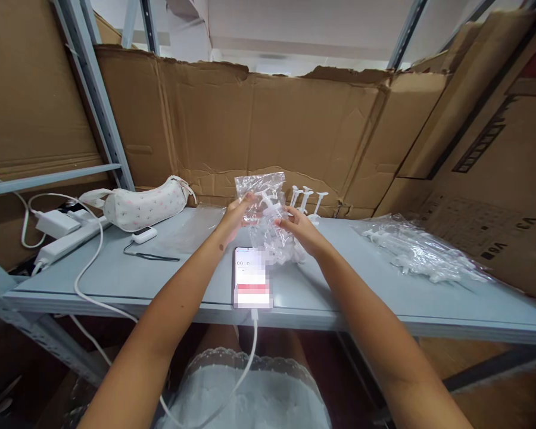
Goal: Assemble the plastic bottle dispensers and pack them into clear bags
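My left hand (240,213) is closed on a small clear plastic bag (268,182), which is held up above the shelf. A white plastic piece (268,202), with a stem and a wider part, lies at the bag, between my two hands. My right hand (300,226) pinches at the lower right end of this piece; its exact hold is partly hidden. Just below, a heap of crumpled clear plastic (279,241) rests on the shelf. Behind my right hand, several white T-topped plastic pieces (304,198) stand upright.
A phone (251,277) on a white cable lies at the front edge of the grey shelf (361,298). To the left are a flat clear bag (192,229), a small white device (143,235), a patterned pouch (147,205) and a power strip (71,241). Filled clear bags (429,250) lie right.
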Motion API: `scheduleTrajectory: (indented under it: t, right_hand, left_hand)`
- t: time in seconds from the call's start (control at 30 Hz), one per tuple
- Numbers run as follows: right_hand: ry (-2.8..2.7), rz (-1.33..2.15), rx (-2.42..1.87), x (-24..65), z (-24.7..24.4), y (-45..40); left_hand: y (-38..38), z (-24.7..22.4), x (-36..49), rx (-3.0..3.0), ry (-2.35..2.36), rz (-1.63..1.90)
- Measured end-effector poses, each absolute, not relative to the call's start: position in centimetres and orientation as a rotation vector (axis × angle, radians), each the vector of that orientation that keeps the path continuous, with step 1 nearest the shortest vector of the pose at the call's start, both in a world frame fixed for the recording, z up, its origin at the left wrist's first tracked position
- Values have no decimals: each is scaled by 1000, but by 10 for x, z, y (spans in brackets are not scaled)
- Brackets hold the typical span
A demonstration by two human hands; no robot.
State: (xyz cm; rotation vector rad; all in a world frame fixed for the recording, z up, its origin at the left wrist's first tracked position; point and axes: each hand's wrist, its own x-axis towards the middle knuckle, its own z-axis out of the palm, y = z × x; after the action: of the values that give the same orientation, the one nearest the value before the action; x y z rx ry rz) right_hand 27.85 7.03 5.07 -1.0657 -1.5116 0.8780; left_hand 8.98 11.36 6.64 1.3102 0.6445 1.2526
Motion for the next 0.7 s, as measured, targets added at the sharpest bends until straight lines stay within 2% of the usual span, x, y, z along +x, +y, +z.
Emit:
scheduleTrajectory:
  t: [0.13,0.3,0.4,0.5,0.7]
  right_hand:
    - [-1405,779,-965,292,59,74]
    - [-1193,379,-955,329,69,82]
    - [-1034,95,-1086,358,71,86]
    - [-904,-37,-1273,388,69,89]
    - [-715,-249,-1662,438,57,85]
  left_hand:
    - [113,65,91,1381,642,1189]
    - [132,53,89,1602,931,1236]
    - [145,42,85,1937,1227,1206]
    - [152,36,80,2174,1395,1042]
    - [163,29,83,2195,1494,872]
